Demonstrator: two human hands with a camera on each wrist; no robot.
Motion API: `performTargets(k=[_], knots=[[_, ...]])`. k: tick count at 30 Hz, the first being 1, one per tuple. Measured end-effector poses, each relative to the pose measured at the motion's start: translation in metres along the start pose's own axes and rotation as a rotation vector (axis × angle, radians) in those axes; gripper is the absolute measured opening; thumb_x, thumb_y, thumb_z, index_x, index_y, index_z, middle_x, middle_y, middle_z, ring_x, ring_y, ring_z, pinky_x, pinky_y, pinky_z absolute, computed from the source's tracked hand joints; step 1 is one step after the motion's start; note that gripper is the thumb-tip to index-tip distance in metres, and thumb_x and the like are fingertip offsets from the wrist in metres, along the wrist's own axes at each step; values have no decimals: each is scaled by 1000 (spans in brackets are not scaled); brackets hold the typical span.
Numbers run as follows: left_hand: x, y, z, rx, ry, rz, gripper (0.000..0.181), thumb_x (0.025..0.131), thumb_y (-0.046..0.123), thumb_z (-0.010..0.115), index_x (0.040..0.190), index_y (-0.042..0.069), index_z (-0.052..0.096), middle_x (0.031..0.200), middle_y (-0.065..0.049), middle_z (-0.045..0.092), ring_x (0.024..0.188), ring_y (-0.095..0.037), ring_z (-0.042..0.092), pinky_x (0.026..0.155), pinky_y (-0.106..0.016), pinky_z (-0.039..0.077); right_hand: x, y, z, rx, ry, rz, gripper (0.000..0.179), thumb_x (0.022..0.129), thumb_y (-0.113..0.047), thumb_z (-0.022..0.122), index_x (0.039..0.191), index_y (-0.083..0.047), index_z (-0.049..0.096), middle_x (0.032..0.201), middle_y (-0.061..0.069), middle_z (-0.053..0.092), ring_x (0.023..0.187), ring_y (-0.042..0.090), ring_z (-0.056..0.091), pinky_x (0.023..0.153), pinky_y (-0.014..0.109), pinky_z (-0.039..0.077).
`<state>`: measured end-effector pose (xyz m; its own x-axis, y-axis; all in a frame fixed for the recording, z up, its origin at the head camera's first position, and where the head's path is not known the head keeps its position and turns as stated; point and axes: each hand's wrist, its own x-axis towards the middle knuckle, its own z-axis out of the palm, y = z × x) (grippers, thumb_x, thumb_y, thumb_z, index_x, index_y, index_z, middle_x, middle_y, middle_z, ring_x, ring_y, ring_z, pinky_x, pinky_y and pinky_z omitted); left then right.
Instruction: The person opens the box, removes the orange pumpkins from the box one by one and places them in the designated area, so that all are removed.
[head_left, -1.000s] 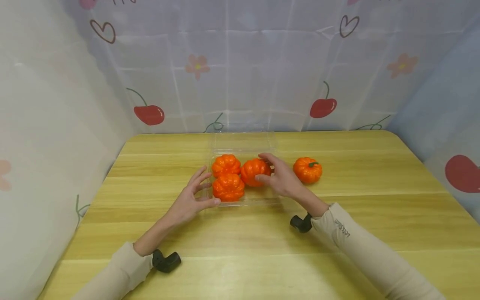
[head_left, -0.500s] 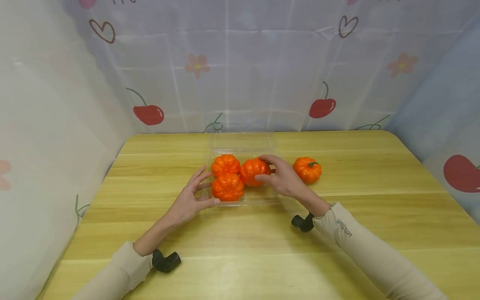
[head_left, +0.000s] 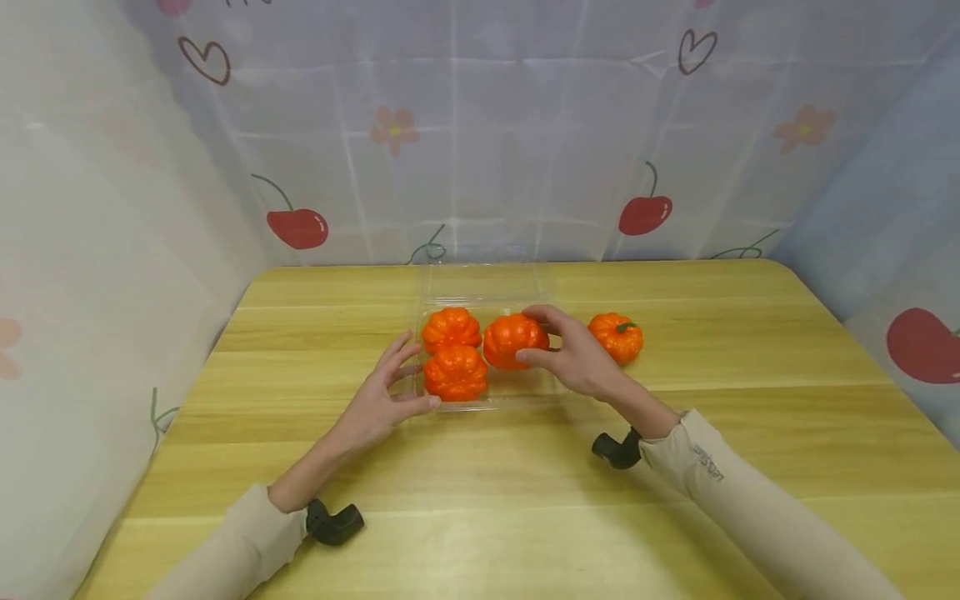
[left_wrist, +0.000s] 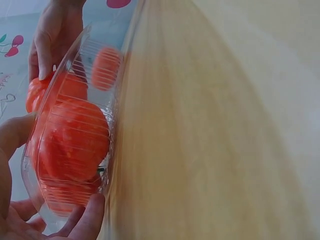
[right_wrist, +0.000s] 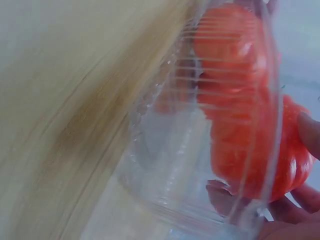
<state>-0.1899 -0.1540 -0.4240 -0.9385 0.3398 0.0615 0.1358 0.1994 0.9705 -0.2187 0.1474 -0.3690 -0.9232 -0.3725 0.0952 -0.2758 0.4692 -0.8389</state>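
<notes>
My right hand (head_left: 579, 354) grips an orange toy pumpkin (head_left: 513, 340) over the right half of a clear plastic clamshell box (head_left: 517, 402). Two more pumpkins lie in the box's left half, a back one (head_left: 452, 330) and a front one (head_left: 456, 374). My left hand (head_left: 378, 402) holds the box at its left front corner, thumb along the front edge. Through the ribbed wall in the left wrist view, the gripped pumpkin (left_wrist: 34, 95) rises past the rim. The right wrist view shows fingers (right_wrist: 305, 197) under that pumpkin and the thumb on its side.
Another orange pumpkin with a green stem (head_left: 618, 340) sits on the wooden table (head_left: 480, 508), right of the box. The open lid (head_left: 486, 282) extends behind the box toward a printed curtain (head_left: 510, 150). Black wrist mounts (head_left: 333, 523) hang at both sleeves.
My right hand has shifted slightly right with the pumpkin, which now stands a little apart from the two on the left. The left hand stays at the box corner.
</notes>
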Motion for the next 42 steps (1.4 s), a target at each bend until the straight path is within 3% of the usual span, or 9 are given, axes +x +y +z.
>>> performTargets(k=[5,10,15,19,25,31,37,42], knots=[[0,1,1,9,1,-8,90,84,14,81,156,11,27,164,5,9,135,-33,40,97,-38,50,-9,-5,-4,-6,-6,5,66,92,-16,71,147,0,40,148,18,43,126,35,49,96,47,50],[2,1,2,13,-17,-2,90,85,15,80,157,12,25,164,4,10,137,-34,38,99,-40,48,-20,-3,-9,46,4,16,63,91,-11,73,145,2,42,146,19,43,122,35,52,93,44,53],[1,0,1,24,-15,4,78,86,15,79,151,7,38,164,3,8,137,-33,38,99,-38,48,-29,-2,-15,155,11,-21,61,89,-5,73,142,1,43,141,18,45,120,36,53,92,38,54],[0,0,1,26,-13,8,72,85,16,79,147,5,43,165,2,6,137,-33,39,98,-37,49,-34,-3,-21,162,25,-47,63,89,-4,73,143,-2,40,140,16,46,119,36,54,89,33,55],[0,-1,0,33,-8,9,73,85,15,80,147,4,42,164,2,7,136,-34,40,98,-38,49,-39,-3,-25,152,51,-14,68,89,-3,72,146,-1,36,142,16,45,122,36,54,91,33,53],[0,-2,0,37,-7,5,74,85,17,80,147,5,42,164,3,7,136,-34,40,97,-37,50,-45,0,-26,208,71,25,72,88,-9,75,148,-3,36,143,15,45,123,34,53,91,28,53],[-1,-1,-1,39,-6,10,74,85,16,79,147,4,42,165,-1,6,135,-34,41,96,-35,50,-49,2,-27,222,130,33,56,94,-18,69,140,-1,42,133,14,50,113,30,55,85,26,53],[0,-3,0,39,-12,16,73,86,15,79,147,3,42,165,-2,5,136,-36,40,97,-38,49,-52,2,-28,249,182,19,46,94,-15,68,132,0,47,126,15,53,108,28,55,83,25,54]])
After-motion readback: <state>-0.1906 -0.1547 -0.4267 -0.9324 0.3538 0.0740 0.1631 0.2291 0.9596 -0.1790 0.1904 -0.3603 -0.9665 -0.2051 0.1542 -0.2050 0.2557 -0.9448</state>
